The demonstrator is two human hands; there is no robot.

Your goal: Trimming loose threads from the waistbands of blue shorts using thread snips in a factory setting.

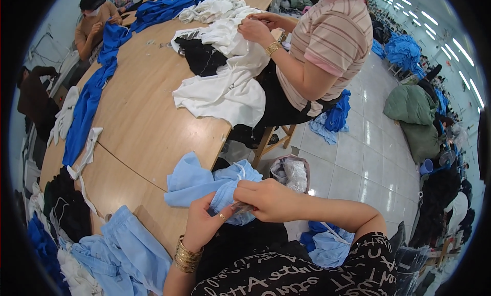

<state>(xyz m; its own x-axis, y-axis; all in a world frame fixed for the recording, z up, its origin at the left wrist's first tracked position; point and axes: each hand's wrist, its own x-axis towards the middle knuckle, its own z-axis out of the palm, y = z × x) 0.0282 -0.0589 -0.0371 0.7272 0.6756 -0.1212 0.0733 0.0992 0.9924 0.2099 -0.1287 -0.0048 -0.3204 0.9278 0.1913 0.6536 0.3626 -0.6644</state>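
A light blue garment [197, 182] lies over the near edge of the wooden table [148, 122] and hangs down to my lap. My left hand [204, 222], with a ring and gold bangles, pinches a fold of it from below. My right hand [266, 198] grips the same fold from above, and a small thin tool [241, 208] shows between the fingers; I cannot tell what it is. Both hands meet just off the table's edge.
A person in a striped shirt [327, 40] sits across, handling white garments [225, 86]. Dark blue cloth [92, 96] runs along the far left, more light blue pieces [123, 250] lie at my left. A small bag [291, 173] and blue scraps sit on the tiled floor.
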